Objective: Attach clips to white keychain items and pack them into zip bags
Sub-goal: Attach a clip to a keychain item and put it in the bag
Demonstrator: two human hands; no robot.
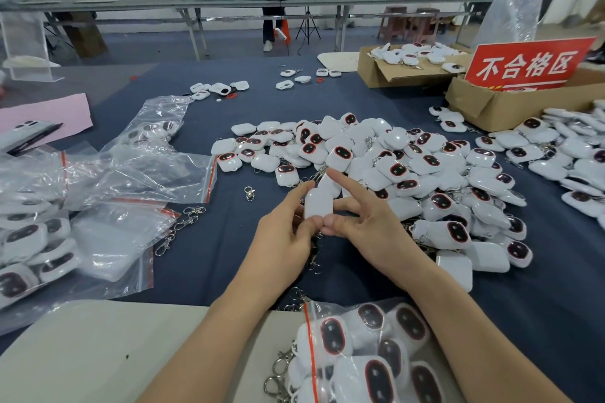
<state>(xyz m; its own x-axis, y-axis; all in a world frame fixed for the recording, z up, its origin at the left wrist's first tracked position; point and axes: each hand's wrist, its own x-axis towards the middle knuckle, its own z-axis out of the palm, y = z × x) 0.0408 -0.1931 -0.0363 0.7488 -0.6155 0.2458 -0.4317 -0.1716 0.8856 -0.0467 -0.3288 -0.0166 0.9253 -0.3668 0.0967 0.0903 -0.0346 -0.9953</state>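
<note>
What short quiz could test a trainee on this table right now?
1. True or false: the left hand and right hand both hold one item.
2. The loose clip lies: A) left of the pile; B) in a box; C) in a bag.
3. Fill in: the sign is ___.
Key: 1 true; 2 A; 3 red.

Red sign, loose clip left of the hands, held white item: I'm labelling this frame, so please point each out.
red sign (527,65): head view, middle of its face.
loose clip (249,193): head view, its metal body.
held white item (319,204): head view, its plain back.
</note>
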